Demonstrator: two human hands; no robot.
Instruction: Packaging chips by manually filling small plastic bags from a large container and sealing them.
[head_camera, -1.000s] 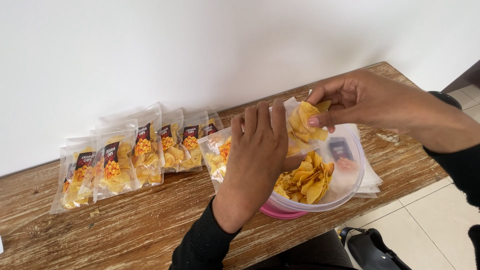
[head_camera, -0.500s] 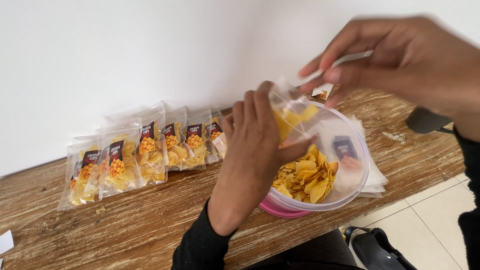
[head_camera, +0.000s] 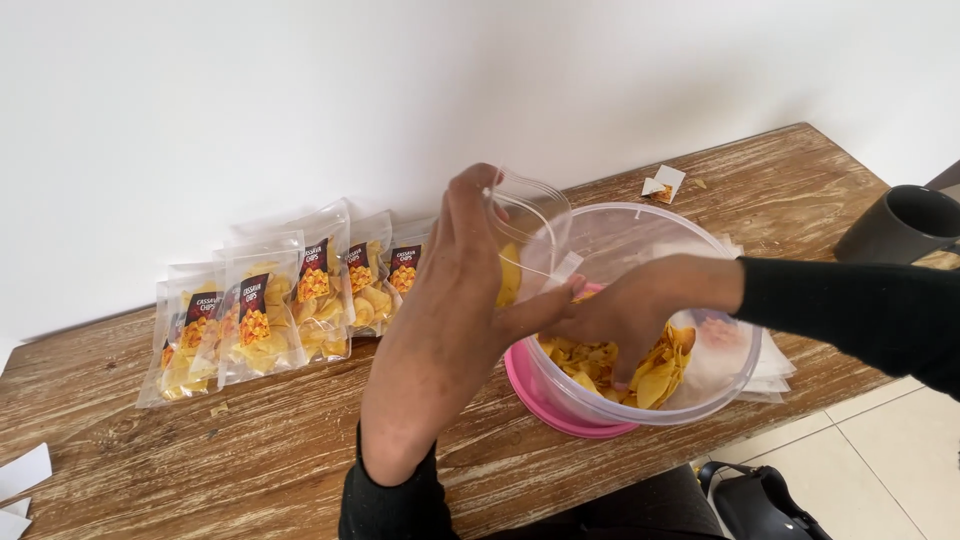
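My left hand (head_camera: 455, 300) holds a clear plastic pouch (head_camera: 528, 225) upright and open over the near edge of a clear round tub (head_camera: 735, 375); a few yellow chips show inside the pouch. My right hand (head_camera: 625, 320) reaches down into the tub, fingers closed among the yellow chips (head_camera: 660, 375). The tub sits on a pink lid (head_camera: 530, 395) on the wooden table (head_camera: 250, 450).
Several filled, labelled chip pouches (head_camera: 270, 315) lie in an overlapping row by the white wall at the left. A stack of flat empty pouches (head_camera: 775, 375) lies under the tub's right side. Paper scraps (head_camera: 662, 185) lie at the back. A dark cup (head_camera: 900, 225) stands at the right edge.
My right hand has dropped from above the pouch down into the tub of chips. My left hand still holds the pouch, now more upright. The view has shifted slightly.
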